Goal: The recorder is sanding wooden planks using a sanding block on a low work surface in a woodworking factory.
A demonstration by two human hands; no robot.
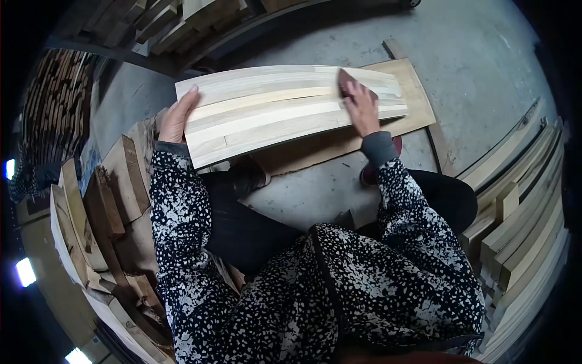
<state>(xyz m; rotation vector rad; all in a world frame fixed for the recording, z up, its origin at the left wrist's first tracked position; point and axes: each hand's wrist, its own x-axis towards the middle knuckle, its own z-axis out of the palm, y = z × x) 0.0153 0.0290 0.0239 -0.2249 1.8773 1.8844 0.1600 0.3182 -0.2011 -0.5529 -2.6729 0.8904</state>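
A pale wooden panel (273, 115), glued up from several strips, lies across a brown board (418, 100) on the concrete floor. My left hand (177, 116) grips the panel's left end, fingers over its edge. My right hand (362, 108) presses a reddish-brown piece of sandpaper (345, 79) flat on the panel's right part. Both forearms wear black-and-white speckled sleeves.
Rough wooden blocks (115, 194) are stacked at my left. Long pale planks (521, 212) lie in a pile at the right. More timber (182, 24) sits on a rack at the top. Grey concrete floor (473, 54) surrounds the board.
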